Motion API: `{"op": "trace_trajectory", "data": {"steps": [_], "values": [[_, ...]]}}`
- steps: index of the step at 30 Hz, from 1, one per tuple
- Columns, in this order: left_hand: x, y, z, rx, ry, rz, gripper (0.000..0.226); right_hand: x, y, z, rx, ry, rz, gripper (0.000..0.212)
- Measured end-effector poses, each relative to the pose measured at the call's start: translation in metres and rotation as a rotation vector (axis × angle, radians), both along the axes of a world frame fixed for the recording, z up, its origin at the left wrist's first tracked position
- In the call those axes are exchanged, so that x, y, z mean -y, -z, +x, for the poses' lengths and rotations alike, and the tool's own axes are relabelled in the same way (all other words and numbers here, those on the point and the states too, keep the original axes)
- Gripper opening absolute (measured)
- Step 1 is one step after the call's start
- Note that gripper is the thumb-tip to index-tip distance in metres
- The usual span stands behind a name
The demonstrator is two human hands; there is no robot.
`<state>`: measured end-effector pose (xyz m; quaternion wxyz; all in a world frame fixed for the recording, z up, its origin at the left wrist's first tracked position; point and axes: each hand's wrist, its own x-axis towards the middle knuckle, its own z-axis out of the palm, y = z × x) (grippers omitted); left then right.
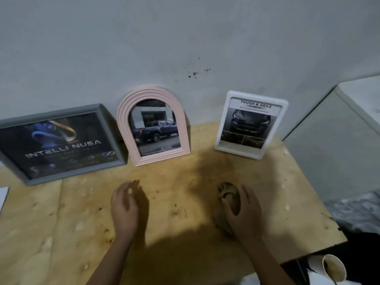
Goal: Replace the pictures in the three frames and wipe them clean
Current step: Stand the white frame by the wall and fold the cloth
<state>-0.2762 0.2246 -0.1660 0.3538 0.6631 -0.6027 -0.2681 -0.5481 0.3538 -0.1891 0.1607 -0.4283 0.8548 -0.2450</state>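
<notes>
- Three frames lean against a grey wall (185, 38) at the back of a plywood tabletop (61, 223): a grey rectangular frame (12, 121) at left, a pink arched frame (123, 112) in the middle, a white rectangular frame (283, 112) at right.
- A person's right hand (244, 210) grips a crumpled brown cloth (227, 193) on the tabletop, fingers curled over it.
- The left hand (124, 202) hovers over the wood, fingers relaxed, holding nothing.
- A paper cup (334, 268) lies at lower right.

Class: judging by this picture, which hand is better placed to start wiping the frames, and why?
Likely the right hand: it grips the cloth, nearest the white frame; the left hand holds nothing.
</notes>
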Motion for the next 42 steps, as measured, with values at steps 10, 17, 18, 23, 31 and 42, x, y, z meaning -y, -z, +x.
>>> {"op": "trace_trajectory", "data": {"steps": [10,17,18,23,31,42], "values": [[-0.049,0.046,0.175,0.505,0.054,0.215,0.061,0.030,0.015,0.065,-0.082,0.172,0.107,0.053],[-0.050,0.050,0.188,0.522,0.124,0.146,0.054,0.080,0.020,0.119,-0.181,-0.027,0.089,0.051],[-0.051,0.050,0.188,0.519,0.130,0.144,0.055,0.087,0.020,0.132,-0.175,-0.069,0.088,0.051],[-0.050,0.053,0.197,0.527,0.192,0.136,0.057,0.123,0.021,0.215,-0.149,-0.311,0.062,0.050],[-0.050,0.059,0.209,0.482,0.231,0.096,0.058,0.112,0.027,0.287,-0.046,-0.799,-0.018,0.046],[-0.050,0.057,0.207,0.413,0.212,0.067,0.054,0.016,0.024,0.281,0.203,-0.958,-0.126,0.036]]}}
